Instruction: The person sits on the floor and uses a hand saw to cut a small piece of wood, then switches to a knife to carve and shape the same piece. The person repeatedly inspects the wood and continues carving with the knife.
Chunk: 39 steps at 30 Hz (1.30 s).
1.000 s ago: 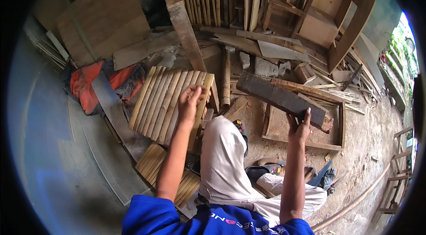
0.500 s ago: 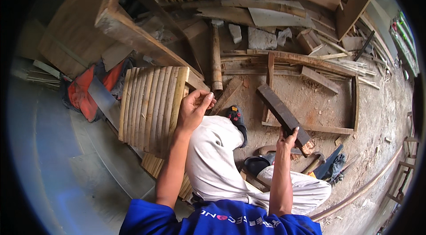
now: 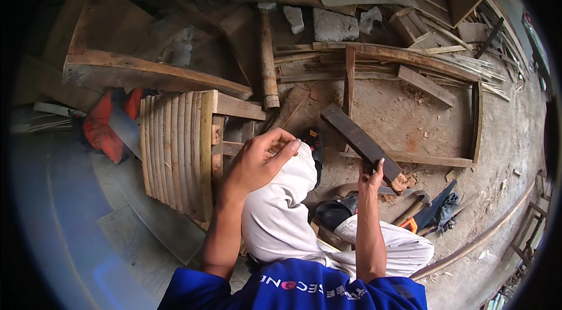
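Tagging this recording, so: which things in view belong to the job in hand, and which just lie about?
Likely in the job:
dark wooden block, held in the right hand
slatted stool-like piece, beside the left hand

Seemingly lying about:
bamboo pole
gray stone-like block
orange cloth

Gap between knee (image 3: 298, 166) and block (image 3: 358, 140), slatted panel (image 3: 178, 152) (left) obstructing

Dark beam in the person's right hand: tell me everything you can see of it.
The long, straight, dark-brown rectangular beam looks like wood, with flat, mostly smooth faces and one rough, broken-looking, lighter orange-brown end. It slants in the picture from upper left to that rough end at lower right. The right hand grips it near the rough end. It overlaps a corner of the brown rectangular wooden frame; contact there cannot be told.
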{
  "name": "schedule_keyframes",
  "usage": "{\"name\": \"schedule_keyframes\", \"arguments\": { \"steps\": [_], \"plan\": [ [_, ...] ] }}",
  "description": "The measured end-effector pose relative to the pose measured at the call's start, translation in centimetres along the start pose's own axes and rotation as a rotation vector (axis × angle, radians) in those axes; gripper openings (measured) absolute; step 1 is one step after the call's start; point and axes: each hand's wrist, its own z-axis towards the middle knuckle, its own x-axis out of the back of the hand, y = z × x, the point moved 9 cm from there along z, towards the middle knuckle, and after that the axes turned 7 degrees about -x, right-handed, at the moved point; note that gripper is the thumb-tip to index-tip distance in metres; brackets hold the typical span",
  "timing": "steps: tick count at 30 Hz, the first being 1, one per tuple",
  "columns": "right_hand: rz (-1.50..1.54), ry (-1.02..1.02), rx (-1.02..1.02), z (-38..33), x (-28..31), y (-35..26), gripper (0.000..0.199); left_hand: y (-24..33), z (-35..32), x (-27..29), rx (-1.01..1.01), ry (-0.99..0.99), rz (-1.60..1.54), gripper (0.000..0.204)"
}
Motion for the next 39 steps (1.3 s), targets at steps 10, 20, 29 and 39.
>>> {"name": "schedule_keyframes", "arguments": {
  "steps": [10,20,29,39],
  "plan": [
    [-0.084,0.008,0.092,-3.7,-0.2,-3.5,0.052,-0.4,-0.2,0.5,-0.021,0.046,0.055,0.030],
    [0.098,0.032,0.301,-10.2,6.4,-10.5,0.041,0.9,0.0,-0.7,-0.278,-0.014,0.106,0.029],
    [0.211,-0.175,0.258,-17.4,4.7,-12.3,0.044,6.2,-6.5,18.7,-0.731,0.837,-0.155,0.025],
    [0.066,-0.401,0.047,-20.0,-13.4,-7.3,0.043,12.9,-10.0,41.1,-0.528,1.301,-0.233,0.065]
  ]
}}
